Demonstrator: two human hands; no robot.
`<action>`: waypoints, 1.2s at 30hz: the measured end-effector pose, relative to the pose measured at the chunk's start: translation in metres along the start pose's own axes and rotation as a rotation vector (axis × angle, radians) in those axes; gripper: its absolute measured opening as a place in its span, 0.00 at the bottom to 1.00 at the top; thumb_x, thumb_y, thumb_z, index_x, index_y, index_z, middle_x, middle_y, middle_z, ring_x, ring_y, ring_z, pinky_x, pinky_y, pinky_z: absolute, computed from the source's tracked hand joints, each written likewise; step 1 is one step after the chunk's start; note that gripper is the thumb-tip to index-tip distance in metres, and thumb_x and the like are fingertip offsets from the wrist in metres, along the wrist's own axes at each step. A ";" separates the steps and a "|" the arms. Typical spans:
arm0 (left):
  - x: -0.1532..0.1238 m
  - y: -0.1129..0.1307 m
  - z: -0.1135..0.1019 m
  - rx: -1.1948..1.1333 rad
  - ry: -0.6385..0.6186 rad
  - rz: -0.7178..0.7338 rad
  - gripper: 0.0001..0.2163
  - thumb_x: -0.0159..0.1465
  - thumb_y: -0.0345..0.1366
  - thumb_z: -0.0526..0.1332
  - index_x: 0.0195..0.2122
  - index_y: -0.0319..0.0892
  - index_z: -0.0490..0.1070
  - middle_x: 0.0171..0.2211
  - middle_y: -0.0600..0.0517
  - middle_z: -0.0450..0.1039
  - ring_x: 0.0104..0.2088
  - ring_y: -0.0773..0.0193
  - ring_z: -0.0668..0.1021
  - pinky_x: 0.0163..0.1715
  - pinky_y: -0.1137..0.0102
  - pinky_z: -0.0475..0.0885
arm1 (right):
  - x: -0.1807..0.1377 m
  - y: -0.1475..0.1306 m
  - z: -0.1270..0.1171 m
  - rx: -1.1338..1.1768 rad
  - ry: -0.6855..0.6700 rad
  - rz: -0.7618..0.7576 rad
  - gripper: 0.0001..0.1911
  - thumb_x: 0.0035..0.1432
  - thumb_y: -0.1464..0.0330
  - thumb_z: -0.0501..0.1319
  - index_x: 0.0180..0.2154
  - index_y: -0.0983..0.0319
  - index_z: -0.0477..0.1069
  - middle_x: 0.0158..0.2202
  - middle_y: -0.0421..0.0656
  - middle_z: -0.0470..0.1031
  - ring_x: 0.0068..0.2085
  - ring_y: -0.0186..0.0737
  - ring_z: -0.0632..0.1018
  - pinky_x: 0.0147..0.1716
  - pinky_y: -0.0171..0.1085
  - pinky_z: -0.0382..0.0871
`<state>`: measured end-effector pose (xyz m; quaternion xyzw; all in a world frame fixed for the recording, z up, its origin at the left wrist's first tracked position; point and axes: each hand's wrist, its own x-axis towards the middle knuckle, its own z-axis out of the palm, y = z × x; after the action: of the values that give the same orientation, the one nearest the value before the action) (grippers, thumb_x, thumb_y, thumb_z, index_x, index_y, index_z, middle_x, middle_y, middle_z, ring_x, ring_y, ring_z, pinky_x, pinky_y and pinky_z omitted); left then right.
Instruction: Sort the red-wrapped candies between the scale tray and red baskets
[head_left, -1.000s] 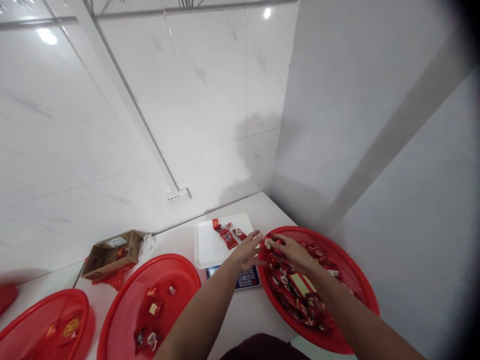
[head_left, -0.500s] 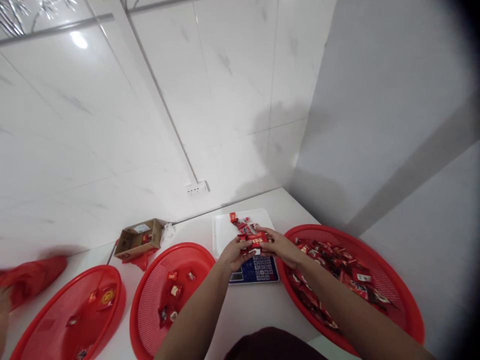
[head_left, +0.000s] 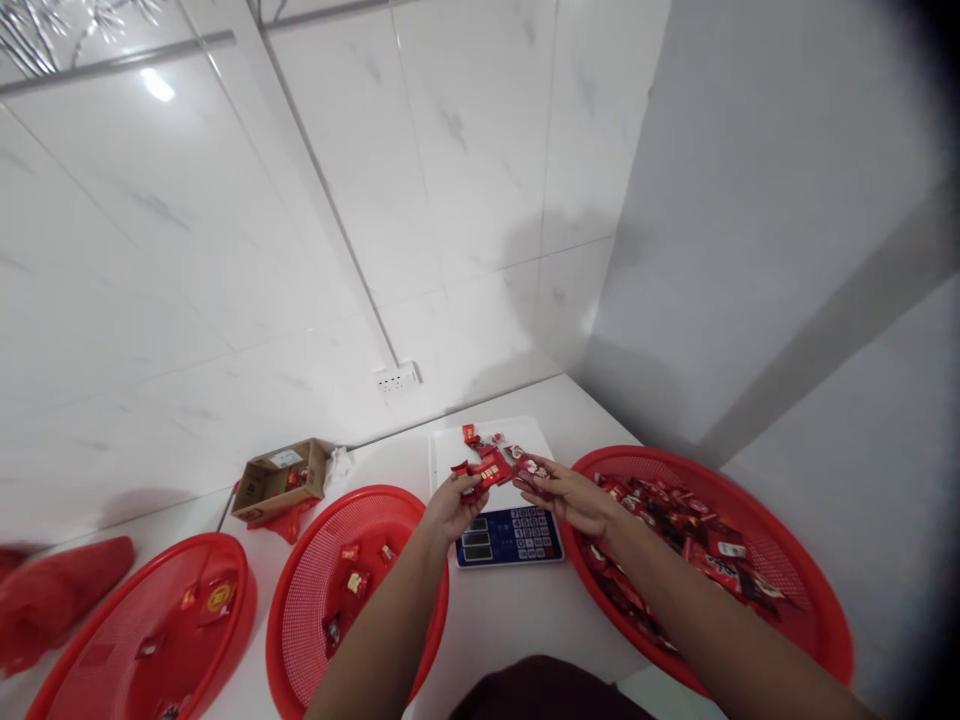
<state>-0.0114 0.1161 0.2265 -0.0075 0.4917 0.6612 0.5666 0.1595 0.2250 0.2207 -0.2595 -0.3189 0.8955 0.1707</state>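
Over the front of the white weighing scale (head_left: 442,462), my left hand (head_left: 452,508) grips red candy packets (head_left: 489,472) between thumb and fingers. My right hand (head_left: 564,492) is closed on a dark red packet (head_left: 531,466) with white marks, close to the left hand's packets. Several small wrapped sweets (head_left: 472,436) lie on the scale's pan behind the hands. The blue keypad panel (head_left: 506,538) shows below them. Fingers cover parts of the packets, so how many each hand holds is unclear.
A red basket (head_left: 821,610) full of red packets stands at right. Two red baskets (head_left: 279,600) (head_left: 56,690) at left hold a few sweets each. Behind them sit a cardboard box (head_left: 259,487) and, far left, a red bag (head_left: 67,600). A wall socket (head_left: 397,378) is above the table.
My hands have moved apart, the left one slightly leftward, and the packets between them are now spread out. At far left, another person's hand has left the view and the red bag lies lower.
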 end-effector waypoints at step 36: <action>-0.003 0.017 -0.042 0.061 0.047 -0.017 0.08 0.53 0.21 0.61 0.29 0.40 0.66 0.27 0.52 0.72 0.26 0.70 0.74 0.25 0.76 0.71 | 0.049 0.033 0.040 -0.418 0.051 0.045 0.15 0.47 0.57 0.64 0.35 0.60 0.72 0.36 0.42 0.76 0.35 0.34 0.76 0.35 0.34 0.68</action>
<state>-0.0463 0.0884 0.2169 -0.0099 0.5249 0.6407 0.5602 0.0927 0.2048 0.2079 -0.3189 -0.4872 0.8067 0.1012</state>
